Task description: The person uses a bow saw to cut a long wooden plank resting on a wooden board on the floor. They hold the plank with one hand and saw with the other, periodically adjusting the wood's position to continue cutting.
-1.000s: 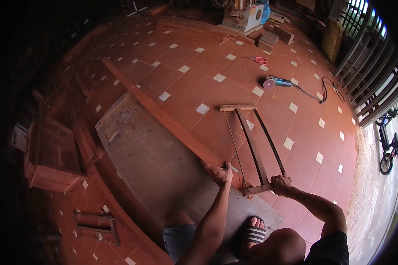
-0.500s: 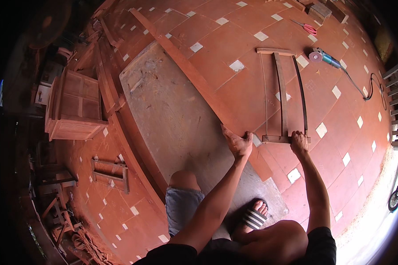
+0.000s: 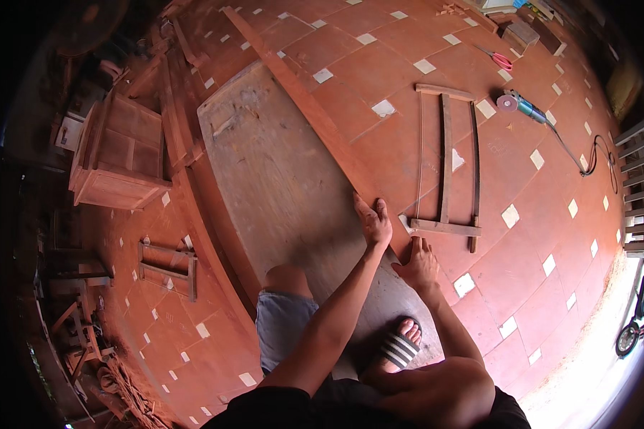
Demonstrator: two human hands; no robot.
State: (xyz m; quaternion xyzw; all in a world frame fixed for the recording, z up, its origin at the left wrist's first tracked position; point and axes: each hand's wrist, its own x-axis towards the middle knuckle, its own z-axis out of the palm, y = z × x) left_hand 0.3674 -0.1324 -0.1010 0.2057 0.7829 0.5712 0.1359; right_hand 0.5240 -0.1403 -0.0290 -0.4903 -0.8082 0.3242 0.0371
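A long reddish-brown wooden board [image 3: 311,118] runs from the far left toward me, along the right edge of a wide grey-brown slab [image 3: 265,171]. My left hand [image 3: 376,225] is closed around the board near its close end. Just beyond it toward me, my right hand [image 3: 418,270] spans that end, its thumb to the left and its fingers along the right side. A wooden frame saw [image 3: 445,161] lies on the tiles to the right, near my right hand but apart from it.
An angle grinder [image 3: 522,106] with its cord and pink-handled scissors [image 3: 502,61] lie at the far right. On the left stand a wooden cabinet [image 3: 125,154] and long timbers [image 3: 211,239], with a small wooden frame [image 3: 168,272] on the floor. My sandaled foot [image 3: 401,347] rests on the slab.
My right hand has let go of the frame saw and moved left onto the board's near end. The saw now lies on the floor. My left hand stays on the board.
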